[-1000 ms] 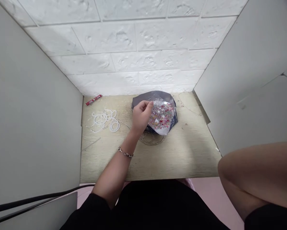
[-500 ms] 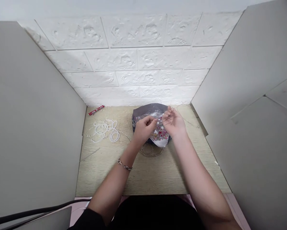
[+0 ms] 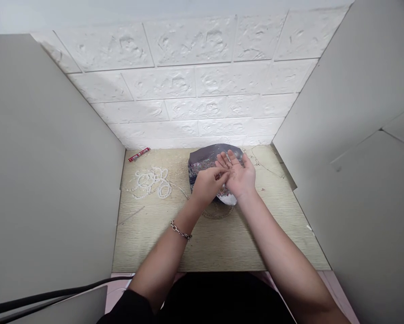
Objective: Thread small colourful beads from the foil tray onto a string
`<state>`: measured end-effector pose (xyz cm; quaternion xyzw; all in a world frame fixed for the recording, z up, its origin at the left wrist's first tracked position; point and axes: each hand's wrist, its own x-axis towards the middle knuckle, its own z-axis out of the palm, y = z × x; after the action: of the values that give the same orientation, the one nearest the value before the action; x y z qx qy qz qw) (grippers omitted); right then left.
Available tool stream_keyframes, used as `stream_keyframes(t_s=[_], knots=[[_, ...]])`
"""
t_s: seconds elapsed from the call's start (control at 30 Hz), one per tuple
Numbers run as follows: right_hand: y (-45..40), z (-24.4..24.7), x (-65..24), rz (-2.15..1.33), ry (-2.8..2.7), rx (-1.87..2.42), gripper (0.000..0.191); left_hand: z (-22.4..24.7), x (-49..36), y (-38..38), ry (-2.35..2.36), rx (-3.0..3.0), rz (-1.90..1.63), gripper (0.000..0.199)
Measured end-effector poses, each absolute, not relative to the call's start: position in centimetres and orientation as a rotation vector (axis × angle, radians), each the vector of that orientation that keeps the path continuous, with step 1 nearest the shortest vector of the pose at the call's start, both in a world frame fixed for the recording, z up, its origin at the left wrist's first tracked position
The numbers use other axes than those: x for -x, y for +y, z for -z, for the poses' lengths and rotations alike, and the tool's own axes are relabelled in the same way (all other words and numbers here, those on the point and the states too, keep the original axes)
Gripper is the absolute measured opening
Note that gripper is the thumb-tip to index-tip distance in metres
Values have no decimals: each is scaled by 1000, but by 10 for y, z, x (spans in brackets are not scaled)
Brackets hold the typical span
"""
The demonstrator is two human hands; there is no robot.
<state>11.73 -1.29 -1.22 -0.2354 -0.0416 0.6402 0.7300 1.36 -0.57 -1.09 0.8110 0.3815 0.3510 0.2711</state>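
Observation:
My right hand (image 3: 241, 177) is palm up with its fingers stretched out and spread. Tiny specks, too small to name, seem to lie on its palm. Fingertips and thumb of my left hand (image 3: 208, 182) are pinched together at the edge of that palm; whatever they hold is too small to make out. Beneath both hands sits a grey, silvery-lined open pouch (image 3: 215, 152) with small colourful beads (image 3: 221, 191) inside, partly covered by the hands. A beaded strand (image 3: 218, 217) curves out from under the pouch's near side.
White bead strings (image 3: 154, 182) lie looped on the wooden tabletop (image 3: 222, 252) at left. Behind them is a red packet (image 3: 139, 154). A thin needle-like rod (image 3: 131, 215) lies near the left edge. Panels stand on both sides, with a white brick-pattern wall (image 3: 174, 85) behind.
My right hand has opened out, fingers spread and palm up. My left hand has moved right, bringing its pinched fingertips to the right palm. A beaded strand now shows behind the right hand.

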Motion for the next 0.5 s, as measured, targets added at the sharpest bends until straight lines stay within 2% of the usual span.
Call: stream_keyframes(t_s=[0.5], knots=[[-15, 11, -116, -1401, -128, 537, 34, 9, -12, -6, 1027, -2199, -900, 17]])
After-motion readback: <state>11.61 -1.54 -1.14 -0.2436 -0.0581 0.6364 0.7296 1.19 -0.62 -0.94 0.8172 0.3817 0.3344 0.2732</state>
